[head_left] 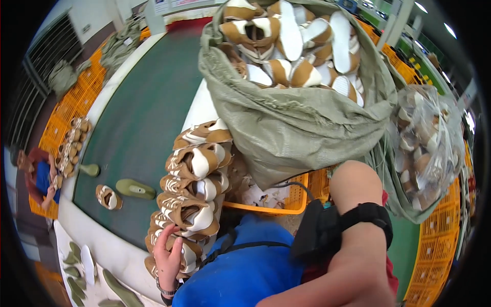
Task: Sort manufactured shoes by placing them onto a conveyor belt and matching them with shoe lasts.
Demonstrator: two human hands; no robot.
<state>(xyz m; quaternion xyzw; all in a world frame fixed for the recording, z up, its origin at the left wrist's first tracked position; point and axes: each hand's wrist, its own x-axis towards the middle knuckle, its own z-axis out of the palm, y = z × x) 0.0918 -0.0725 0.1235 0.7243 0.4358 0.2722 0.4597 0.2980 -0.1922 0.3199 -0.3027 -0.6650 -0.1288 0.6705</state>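
My left hand (168, 256), a watch-like band on its wrist, is beside a row of brown and white lace-up shoes (192, 161). Its fingers are apart, next to a shoe (190, 253) at the near end; whether they touch it I cannot tell. The shoes sit close together along the edge of a green belt. My right arm (358, 250) is bent at the lower right, with a black strap and a black box on it. Its hand does not show. Farther out on the belt lie a single shoe (109, 197) and an olive-green shoe last (135, 188).
A big grey-green sack (302, 128) full of shoes stands ahead. Under it is an orange crate (291, 202) with scraps. A clear bag of shoes (427, 148) stands right, beside orange crates (434, 245). Across the belt (138, 107) a person (38, 174) handles shoes. More lasts (120, 289) lie lower left.
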